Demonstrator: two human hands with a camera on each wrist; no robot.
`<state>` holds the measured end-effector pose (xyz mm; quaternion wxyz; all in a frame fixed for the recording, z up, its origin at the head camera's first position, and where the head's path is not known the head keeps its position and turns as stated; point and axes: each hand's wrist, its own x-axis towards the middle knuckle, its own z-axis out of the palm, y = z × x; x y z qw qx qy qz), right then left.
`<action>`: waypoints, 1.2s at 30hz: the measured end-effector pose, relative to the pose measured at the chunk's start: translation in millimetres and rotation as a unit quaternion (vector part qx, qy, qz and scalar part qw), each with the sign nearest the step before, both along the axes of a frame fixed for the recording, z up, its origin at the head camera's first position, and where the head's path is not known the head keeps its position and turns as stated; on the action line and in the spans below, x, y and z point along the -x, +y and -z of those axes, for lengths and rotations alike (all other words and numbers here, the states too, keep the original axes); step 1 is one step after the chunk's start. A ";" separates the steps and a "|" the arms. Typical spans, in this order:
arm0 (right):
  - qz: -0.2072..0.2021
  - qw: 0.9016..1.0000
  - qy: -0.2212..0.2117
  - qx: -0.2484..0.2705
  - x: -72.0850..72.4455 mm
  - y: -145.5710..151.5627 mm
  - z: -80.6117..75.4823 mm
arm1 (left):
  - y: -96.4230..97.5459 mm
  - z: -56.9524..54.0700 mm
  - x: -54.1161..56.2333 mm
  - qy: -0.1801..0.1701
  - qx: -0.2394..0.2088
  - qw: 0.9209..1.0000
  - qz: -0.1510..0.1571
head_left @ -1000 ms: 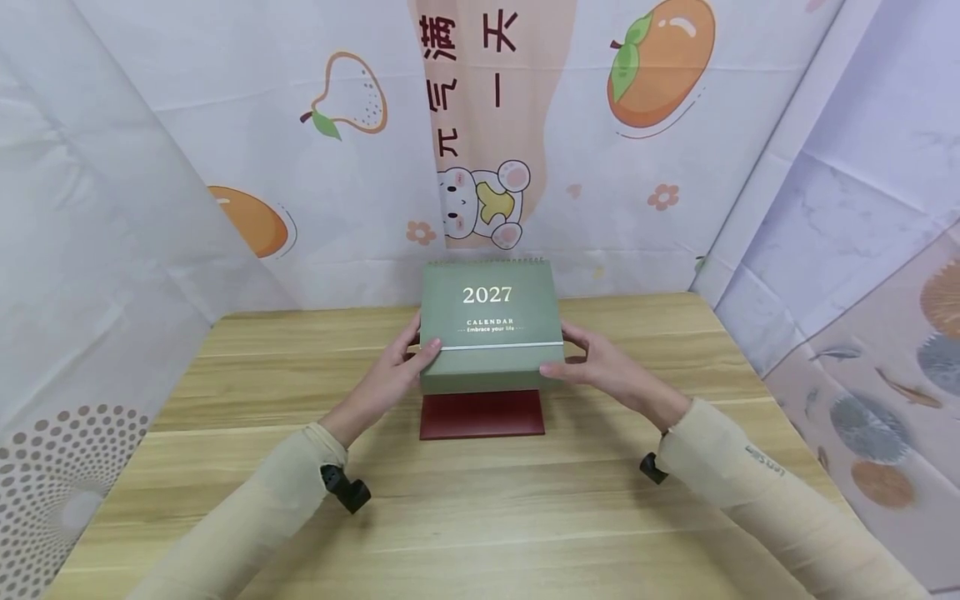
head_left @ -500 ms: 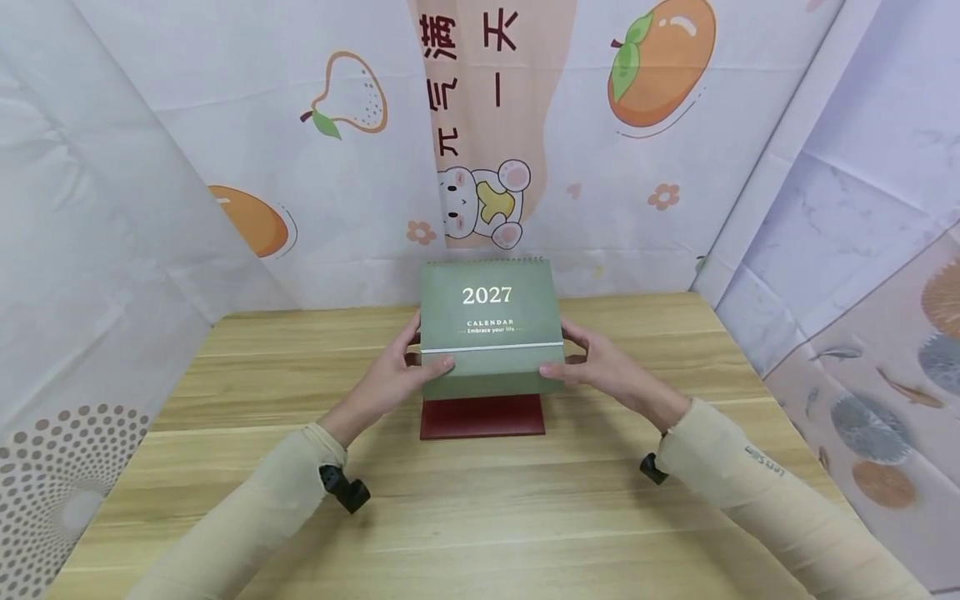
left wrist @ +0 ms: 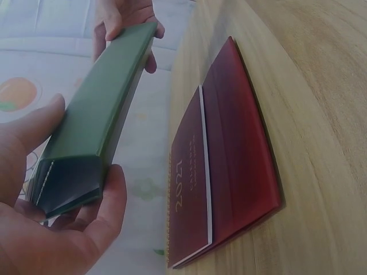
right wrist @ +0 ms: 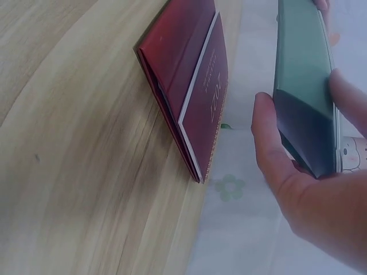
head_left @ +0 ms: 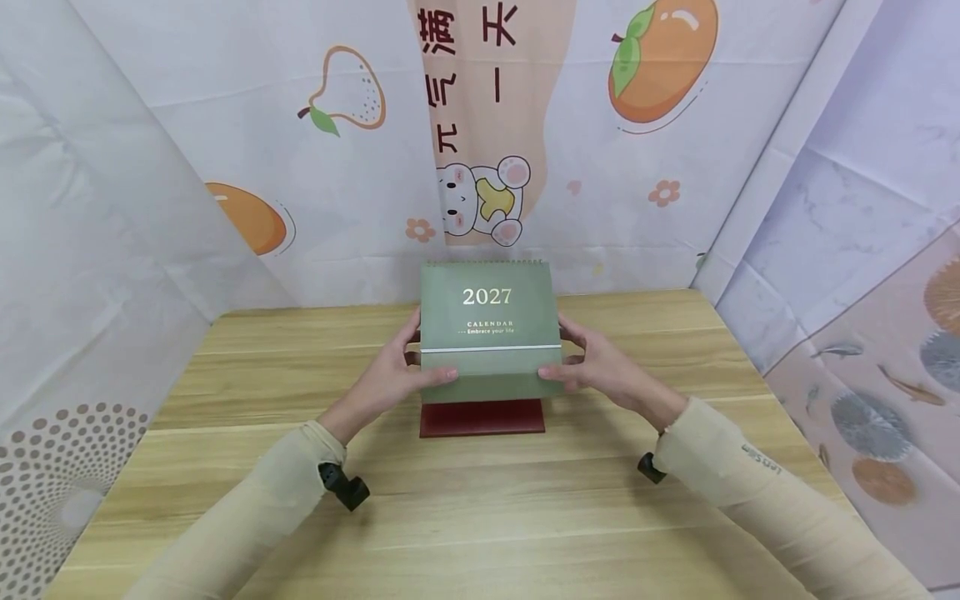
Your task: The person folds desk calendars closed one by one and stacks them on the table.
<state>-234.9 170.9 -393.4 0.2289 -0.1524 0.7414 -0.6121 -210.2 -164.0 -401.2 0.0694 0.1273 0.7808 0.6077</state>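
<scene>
Both hands hold a green 2027 desk calendar (head_left: 489, 312) by its two side edges, above a red desk calendar (head_left: 482, 418) on the table. My left hand (head_left: 392, 367) has its thumb on the front lower strip and fingers behind. On the other side my right hand (head_left: 600, 367) grips it likewise, thumb near the lower corner. In the left wrist view the green calendar (left wrist: 92, 109) shows its hollow folded stand end. There the red calendar (left wrist: 223, 160) lies flat on the wood, apart from the green one. The head view hides most of the red calendar beneath the green.
The wood-grain table (head_left: 480, 517) runs back to a printed curtain (head_left: 337, 208) with fruit pictures and a cartoon figure. A further curtain (head_left: 862, 292) hangs along the right side. Black wrist cameras (head_left: 347, 486) sit below each sleeve cuff.
My left thumb has slid down and inward onto the calendar's lower strip. The green calendar's bottom edge sits slightly lower over the red one. My right hand keeps its grip.
</scene>
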 end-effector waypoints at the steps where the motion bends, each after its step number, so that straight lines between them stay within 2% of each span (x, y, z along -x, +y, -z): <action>1: 0.001 1.000 -0.003 0.003 -0.1 -0.5 0.3 | -0.1 0.3 0.3 -0.001 -0.001 1.000 0.001; 12: 0.007 1.000 -0.007 0.015 1.3 -3.1 3.4 | 0.8 0.3 0.6 -0.018 -0.011 1.000 0.001; 17: 0.008 1.000 -0.008 0.020 1.6 -3.9 6.2 | 0.2 0.5 0.1 -0.033 -0.009 0.999 -0.009; 23: 0.005 1.000 -0.008 0.016 0.2 -5.8 5.9 | -0.1 1.6 0.7 -0.035 -0.007 0.999 -0.016; 36: -0.006 0.999 0.020 -0.037 -0.8 -11.4 11.4 | 0.3 6.0 0.5 -0.051 0.017 0.998 -0.029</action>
